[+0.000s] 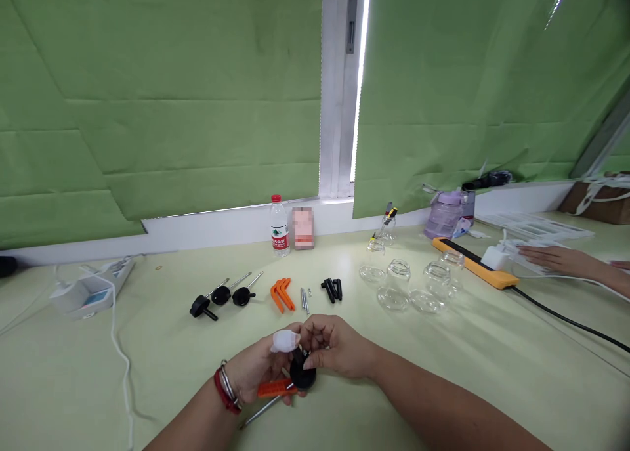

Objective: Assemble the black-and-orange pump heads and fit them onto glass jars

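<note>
My left hand (256, 370) is closed round an orange plastic piece (276, 388) and a metal rod (260, 411) that sticks out toward me. A white bandage (284, 340) wraps one of its fingers. My right hand (335, 347) pinches a black round cap (302, 372) that sits on the rod's end. Both hands meet low in the middle of the pale green table (98, 372). Beyond them lie three black-capped rods (224, 297), orange bent pieces (282, 295), small metal pins (304, 300) and black sleeves (332, 288).
Several clear glass jars (408, 283) stand to the right. A water bottle (279, 228) and a pink box (302, 228) are by the window sill. An orange power strip (475, 262) and its black cable run right, where another person's hand (556, 259) rests. A white device (91, 287) sits left.
</note>
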{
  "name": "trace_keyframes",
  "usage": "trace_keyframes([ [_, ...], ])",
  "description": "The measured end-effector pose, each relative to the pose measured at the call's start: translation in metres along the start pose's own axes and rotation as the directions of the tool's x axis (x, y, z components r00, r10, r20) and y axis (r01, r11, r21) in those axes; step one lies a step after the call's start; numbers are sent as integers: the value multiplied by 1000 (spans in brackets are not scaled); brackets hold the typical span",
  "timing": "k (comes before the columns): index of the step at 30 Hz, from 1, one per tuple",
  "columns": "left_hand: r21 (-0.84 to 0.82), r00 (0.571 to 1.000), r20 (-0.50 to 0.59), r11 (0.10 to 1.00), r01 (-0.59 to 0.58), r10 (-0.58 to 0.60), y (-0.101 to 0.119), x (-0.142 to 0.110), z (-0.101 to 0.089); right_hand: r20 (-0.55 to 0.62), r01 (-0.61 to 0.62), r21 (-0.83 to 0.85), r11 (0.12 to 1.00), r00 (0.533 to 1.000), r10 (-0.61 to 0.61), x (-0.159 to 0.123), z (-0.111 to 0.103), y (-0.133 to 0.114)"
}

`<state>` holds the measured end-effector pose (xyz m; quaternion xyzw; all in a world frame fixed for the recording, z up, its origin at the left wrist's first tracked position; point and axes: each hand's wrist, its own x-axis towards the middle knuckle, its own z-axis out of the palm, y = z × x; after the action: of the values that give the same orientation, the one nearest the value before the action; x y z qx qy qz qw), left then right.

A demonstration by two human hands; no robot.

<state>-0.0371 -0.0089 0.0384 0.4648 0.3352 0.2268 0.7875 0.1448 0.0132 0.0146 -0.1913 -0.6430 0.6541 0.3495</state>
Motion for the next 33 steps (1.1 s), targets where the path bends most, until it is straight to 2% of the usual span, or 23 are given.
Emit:
trace_keyframes([
  [11,-9,1000,-4,1000,6,-6,-2,1,-2,-10,-54,27,998,998,55,0,0,3],
  [20,-31,1000,23,999,-15,15,-5,1,-4,-44,-36,31,999,998,37,0,3,2],
  [25,-37,999,36,999,1,0,-4,2,-3,-81,-55,-22,998,995,53,0,2,2],
  [30,-73,995,98,997,26,-19,-8,8,-5,-132,-78,-49,996,989,71,-1,-1,3],
  [33,-122,997,76,992,36,-27,-9,12,-8,-158,-82,-39,996,985,75,-1,-2,0],
])
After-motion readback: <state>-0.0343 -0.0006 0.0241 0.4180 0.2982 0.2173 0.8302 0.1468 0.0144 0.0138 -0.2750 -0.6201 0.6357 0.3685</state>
